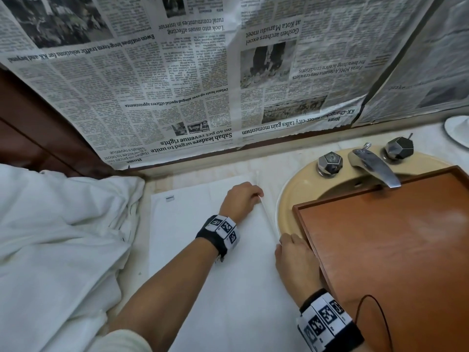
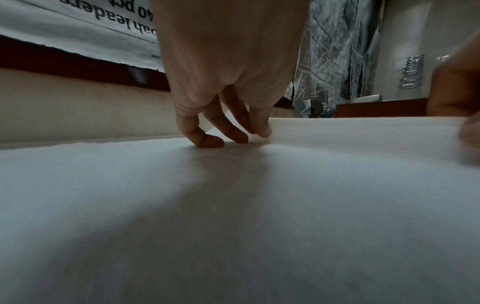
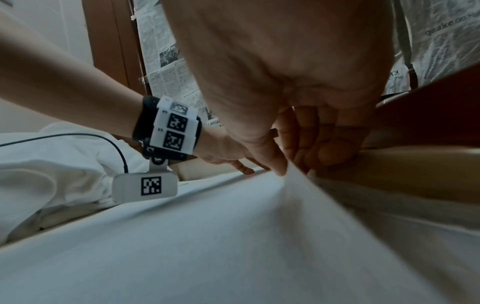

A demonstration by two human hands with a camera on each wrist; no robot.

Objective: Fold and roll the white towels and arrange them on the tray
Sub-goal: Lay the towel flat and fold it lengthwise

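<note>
A white towel [image 1: 215,262] lies flat on the counter between a heap of linen and the sink. Its right edge is lifted into a thin raised ridge. My left hand [image 1: 256,196] holds the far end of that ridge; in the left wrist view its fingers [image 2: 215,142] curl down onto the towel [image 2: 233,205] beside the raised edge. My right hand [image 1: 284,243] pinches the near end, thumb in front and fingers [image 3: 332,152] behind the cloth [image 3: 207,236]. The brown wooden tray [image 1: 380,237] rests across the sink, just right of both hands, with nothing on it.
A crumpled pile of white towels [image 1: 63,224] fills the left side. The beige sink rim [image 1: 286,199], chrome faucet [image 1: 373,166] and two knobs sit behind the tray. Newspaper [image 1: 177,85] covers the wall behind. A white dish [image 1: 459,130] stands at the far right.
</note>
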